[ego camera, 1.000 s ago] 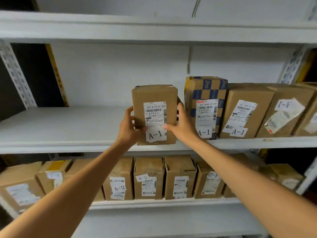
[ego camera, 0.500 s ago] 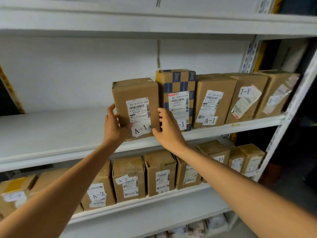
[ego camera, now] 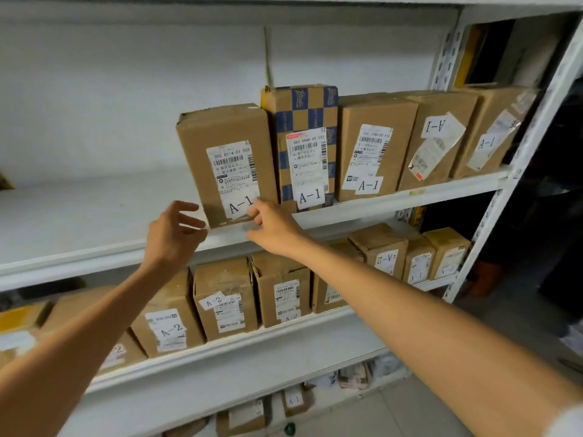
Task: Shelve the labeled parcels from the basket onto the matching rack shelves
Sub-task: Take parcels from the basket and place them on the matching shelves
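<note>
A-1 parcel stands shelved; left hand, right hand hover, fingers spread, gripping nothing; next likely needs another basket parcel.

The brown parcel reads "350 G174-01 555" and "A-1"; a lower box reads "A-2".

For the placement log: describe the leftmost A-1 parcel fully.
The leftmost A-1 parcel is a brown cardboard box with a creased top, standing upright at the front edge of the upper shelf, its right side against the checkered box. A white barcode label and A-1 sticker face out. Fingers of the right hand touch its lower corner; the left hand hovers apart.
</note>
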`<state>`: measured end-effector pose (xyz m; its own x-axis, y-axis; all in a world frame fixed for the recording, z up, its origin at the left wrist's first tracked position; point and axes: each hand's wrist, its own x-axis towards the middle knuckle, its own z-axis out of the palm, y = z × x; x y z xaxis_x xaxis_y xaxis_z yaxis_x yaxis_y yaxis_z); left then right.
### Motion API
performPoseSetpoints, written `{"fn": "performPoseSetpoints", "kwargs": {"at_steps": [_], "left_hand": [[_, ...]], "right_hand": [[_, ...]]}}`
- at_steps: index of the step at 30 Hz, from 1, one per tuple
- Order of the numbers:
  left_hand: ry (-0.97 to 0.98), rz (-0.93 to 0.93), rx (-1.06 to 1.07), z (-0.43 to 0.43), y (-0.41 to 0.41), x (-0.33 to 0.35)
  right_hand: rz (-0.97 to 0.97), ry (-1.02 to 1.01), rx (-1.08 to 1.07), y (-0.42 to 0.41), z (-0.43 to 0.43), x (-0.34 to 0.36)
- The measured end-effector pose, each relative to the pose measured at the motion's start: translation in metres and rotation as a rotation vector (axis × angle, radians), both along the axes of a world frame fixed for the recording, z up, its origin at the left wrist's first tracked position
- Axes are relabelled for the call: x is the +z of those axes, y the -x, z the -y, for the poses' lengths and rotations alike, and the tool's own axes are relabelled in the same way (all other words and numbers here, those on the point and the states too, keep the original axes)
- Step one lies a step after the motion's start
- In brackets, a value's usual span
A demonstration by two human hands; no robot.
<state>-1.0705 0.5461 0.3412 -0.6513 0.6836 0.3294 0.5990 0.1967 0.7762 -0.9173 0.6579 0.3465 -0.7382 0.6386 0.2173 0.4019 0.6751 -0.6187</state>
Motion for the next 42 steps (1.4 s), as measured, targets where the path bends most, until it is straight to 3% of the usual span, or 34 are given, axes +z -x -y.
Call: {"fn": "performPoseSetpoints", "kwargs": {"at_steps": [5,10,20,24,31,36,42], "left_hand": [[0.382,-0.204,-0.091,0.025,0.005,-0.022],[0.526,-0.284,0.015,0.052,0.001,-0.034],[0.584,-0.069,0.615,0.183,-0.077,-0.060],[0.550,0.078,0.946,0.256,-0.152,-0.082],[0.537,0.334,1.355,0.370,-0.339,-0.120],[0.511,0.484,1.638,0.415,-0.496,-0.140],[0.381,0.708,1.890,0.413,-0.690,-0.184]], "right_hand": [[0.152,-0.095,0.121,0.014,0.009,-0.005],[0.235,-0.200,0.281,0.027,0.013,-0.005],[0.299,-0.314,0.844,0.064,0.094,-0.040],[0.313,-0.396,1.144,0.056,0.170,-0.068],[0.323,-0.530,1.667,-0.041,0.324,-0.116],[0.287,-0.561,2.030,-0.155,0.424,-0.127],[0.277,-0.746,2.412,-0.335,0.497,-0.154]]}}
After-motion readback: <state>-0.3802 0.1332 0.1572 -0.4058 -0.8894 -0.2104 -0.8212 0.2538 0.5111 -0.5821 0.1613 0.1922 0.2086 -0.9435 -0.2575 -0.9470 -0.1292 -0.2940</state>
